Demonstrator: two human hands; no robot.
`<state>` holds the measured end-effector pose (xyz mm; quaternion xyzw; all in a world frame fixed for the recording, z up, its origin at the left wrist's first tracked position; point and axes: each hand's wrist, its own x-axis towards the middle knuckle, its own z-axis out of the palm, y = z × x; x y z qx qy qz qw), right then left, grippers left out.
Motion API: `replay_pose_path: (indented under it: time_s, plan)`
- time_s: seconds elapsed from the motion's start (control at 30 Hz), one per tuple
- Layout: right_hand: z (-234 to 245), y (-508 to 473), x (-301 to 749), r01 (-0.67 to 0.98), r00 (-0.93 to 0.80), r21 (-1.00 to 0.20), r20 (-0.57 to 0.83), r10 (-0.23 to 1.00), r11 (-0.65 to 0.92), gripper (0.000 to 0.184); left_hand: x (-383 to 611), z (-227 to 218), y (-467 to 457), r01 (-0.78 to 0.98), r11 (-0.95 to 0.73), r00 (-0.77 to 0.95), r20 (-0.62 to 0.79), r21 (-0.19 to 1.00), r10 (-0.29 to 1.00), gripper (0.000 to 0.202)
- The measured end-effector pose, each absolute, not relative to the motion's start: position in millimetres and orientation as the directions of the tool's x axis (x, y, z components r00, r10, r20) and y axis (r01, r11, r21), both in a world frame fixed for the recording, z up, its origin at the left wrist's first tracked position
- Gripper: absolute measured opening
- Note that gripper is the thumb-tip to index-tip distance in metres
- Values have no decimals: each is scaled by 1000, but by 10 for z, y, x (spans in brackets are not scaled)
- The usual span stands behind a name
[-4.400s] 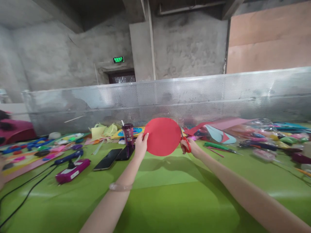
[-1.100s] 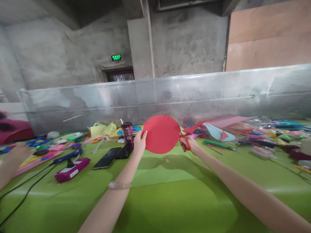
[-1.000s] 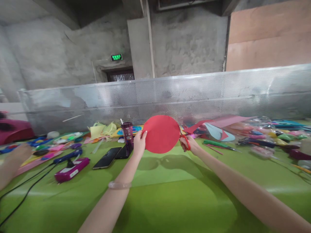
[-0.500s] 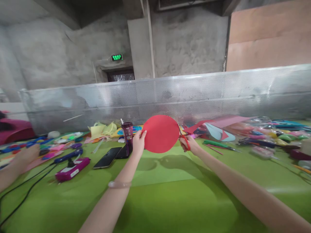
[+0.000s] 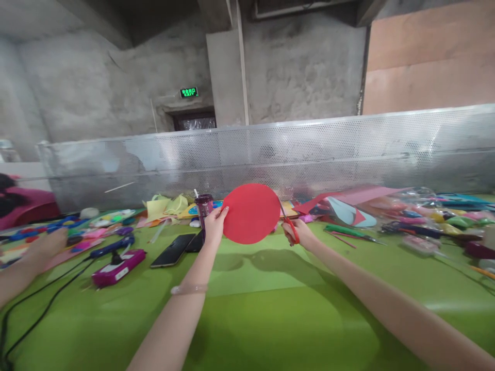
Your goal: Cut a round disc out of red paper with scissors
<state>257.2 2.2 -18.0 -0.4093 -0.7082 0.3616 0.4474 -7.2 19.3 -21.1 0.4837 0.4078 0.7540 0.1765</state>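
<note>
A red paper disc (image 5: 250,213) is held up above the green table (image 5: 270,319), near its far side. My left hand (image 5: 214,225) pinches the disc's left edge. My right hand (image 5: 299,234) grips red-handled scissors (image 5: 289,225), whose blades point up just beside the disc's right edge. Both of my arms stretch forward from the bottom of the view, with a clear bangle on the left wrist.
A purple tumbler (image 5: 203,207) and two dark phones (image 5: 172,250) lie left of my left hand. A magenta device (image 5: 116,267) with black cables sits further left. Another person's hand (image 5: 44,247) rests at the left edge. Coloured paper and craft supplies (image 5: 406,216) crowd the right. A perforated metal barrier (image 5: 309,154) runs behind.
The disc and both my hands have shifted slightly left, and the scissors now stand a little apart from the disc's edge. The other person's hand at the left has moved further in.
</note>
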Motion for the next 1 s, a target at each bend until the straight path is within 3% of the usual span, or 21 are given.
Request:
replay_pose_path:
  time_s: [0.3, 0.53, 0.87, 1.0]
  plan:
    - [-136, -93, 2517, 279, -341, -858, 332, 879, 432, 31, -239, -220, 200, -149, -542, -476, 421, 827, 772, 42]
    - [-68, -145, 2571, 292, -366, -855, 314, 876, 428, 31, -278, -151, 111, -354, -545, -544, 307, 760, 781, 26]
    - [80, -225, 2693, 157, -582, -853, 326, 744, 497, 29, -300, -131, 65, -402, -558, -514, 325, 726, 794, 22]
    - [85, -183, 2728, 172, -550, -863, 316, 773, 474, 30, -297, -130, 63, -412, -552, -500, 327, 725, 802, 22]
